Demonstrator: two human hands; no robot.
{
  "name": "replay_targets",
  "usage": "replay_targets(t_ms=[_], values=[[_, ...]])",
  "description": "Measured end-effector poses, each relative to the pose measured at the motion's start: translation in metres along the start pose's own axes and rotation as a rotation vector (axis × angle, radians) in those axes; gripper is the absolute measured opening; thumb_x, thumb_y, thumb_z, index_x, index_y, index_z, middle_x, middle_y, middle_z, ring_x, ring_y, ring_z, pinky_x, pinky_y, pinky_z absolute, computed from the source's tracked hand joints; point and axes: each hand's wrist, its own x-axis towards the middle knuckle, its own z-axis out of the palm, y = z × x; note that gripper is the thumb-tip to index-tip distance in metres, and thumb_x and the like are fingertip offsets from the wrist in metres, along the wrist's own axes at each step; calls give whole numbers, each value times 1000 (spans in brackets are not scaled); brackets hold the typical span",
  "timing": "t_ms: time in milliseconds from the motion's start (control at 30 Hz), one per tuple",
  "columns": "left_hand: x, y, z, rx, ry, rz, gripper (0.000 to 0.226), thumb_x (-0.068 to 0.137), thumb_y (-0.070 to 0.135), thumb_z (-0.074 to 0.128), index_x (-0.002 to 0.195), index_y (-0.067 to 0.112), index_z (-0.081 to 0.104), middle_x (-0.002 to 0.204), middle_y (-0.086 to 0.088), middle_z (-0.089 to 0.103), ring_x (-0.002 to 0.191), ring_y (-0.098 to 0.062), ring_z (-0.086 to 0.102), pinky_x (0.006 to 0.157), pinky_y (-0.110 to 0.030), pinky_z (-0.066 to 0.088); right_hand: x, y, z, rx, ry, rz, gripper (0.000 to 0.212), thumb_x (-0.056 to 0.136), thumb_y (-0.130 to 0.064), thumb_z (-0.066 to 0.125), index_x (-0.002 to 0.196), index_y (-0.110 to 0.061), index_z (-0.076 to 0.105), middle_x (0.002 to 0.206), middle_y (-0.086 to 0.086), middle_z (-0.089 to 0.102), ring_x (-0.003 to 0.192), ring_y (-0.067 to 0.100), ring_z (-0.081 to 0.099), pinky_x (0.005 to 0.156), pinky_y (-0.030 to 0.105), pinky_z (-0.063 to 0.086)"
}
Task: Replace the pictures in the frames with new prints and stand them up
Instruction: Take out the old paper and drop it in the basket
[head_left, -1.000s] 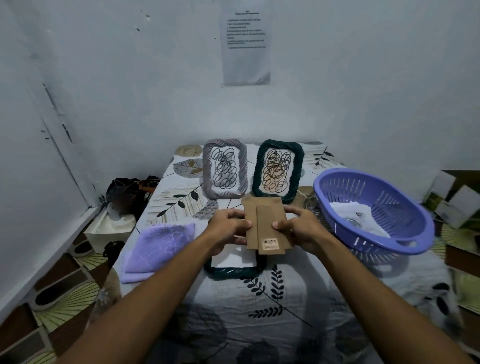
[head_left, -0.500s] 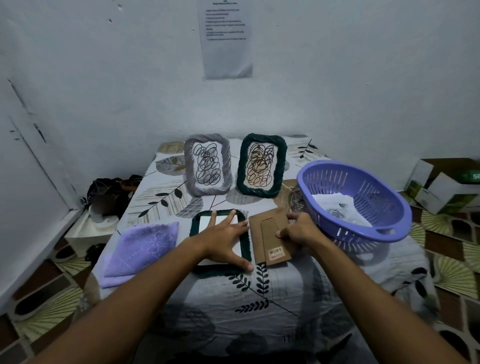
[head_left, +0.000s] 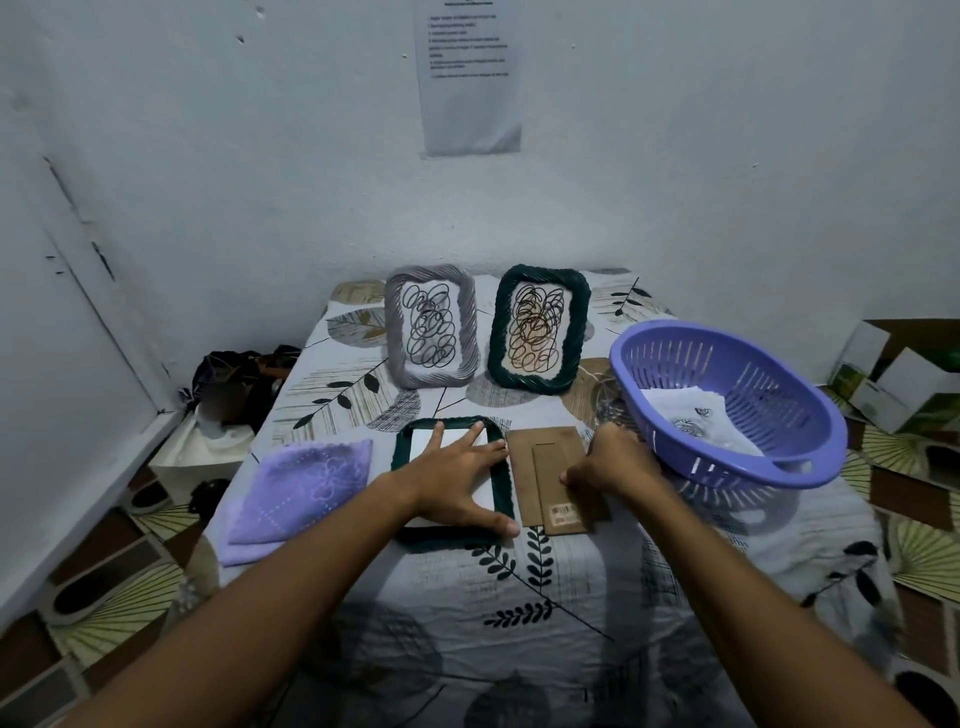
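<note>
Basket (head_left: 779, 470), purple and slotted, sits at the table's right edge with white prints (head_left: 691, 415) piled inside; their pictures are too small to read. Left hand (head_left: 457, 475) lies flat, fingers spread wide, on a white sheet inside the dark green frame (head_left: 400, 452) lying face-down. Right hand (head_left: 608, 465) has fingers curled, pinching the edge of the brown backing board (head_left: 540, 467) just beside that frame. Grey frame (head_left: 431, 327) and second green frame (head_left: 540, 330) stand upright at the back, holding scribble prints. Purple cloth (head_left: 301, 488) lies left. Wall notice (head_left: 470, 78) is illegible.
</note>
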Motion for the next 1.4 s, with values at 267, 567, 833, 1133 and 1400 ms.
replay_targets(t_ms=[267, 567, 833, 1133, 1400], values=[[-49, -44, -8, -150, 100, -164, 116, 58, 88, 52, 149, 19, 33, 158, 4, 25, 148, -11, 8, 120, -50, 3, -5, -37, 1, 398, -73, -204, 10, 84, -4, 65, 93, -4, 69, 86, 9, 67, 75, 18, 63, 70, 30, 55], [-86, -47, -4, -183, 51, -213, 101, 70, 64, 71, 151, 20, 30, 160, 5, 16, 148, -11, 1, 119, -37, 1, -6, -74, 29, 462, -188, -104, 15, 84, 5, 55, 84, 1, 69, 78, 20, 71, 64, 23, 66, 41, 20, 39], [-88, -42, -6, -171, 59, -227, 96, 73, 57, 74, 150, 20, 31, 160, 6, 17, 148, -11, 2, 118, -39, 1, -5, -74, 32, 634, -134, -54, 13, 79, 8, 67, 87, -3, 68, 83, 18, 69, 70, 23, 63, 53, 27, 47], [-86, -46, -3, -170, 75, -217, 99, 69, 62, 75, 148, 20, 34, 159, 7, 22, 148, -11, 5, 120, -44, 0, 1, -79, 42, 578, -85, -21, 14, 66, 1, 82, 73, -2, 70, 79, 14, 70, 78, 26, 65, 76, 40, 58], [-91, -36, -10, -152, 66, -236, 100, 74, 57, 73, 153, 21, 23, 161, 0, 12, 148, -16, 4, 118, -38, -3, 9, -80, 44, 307, -50, -60, 18, 66, -17, 85, 74, -7, 72, 81, 11, 71, 79, 26, 66, 78, 43, 57]])
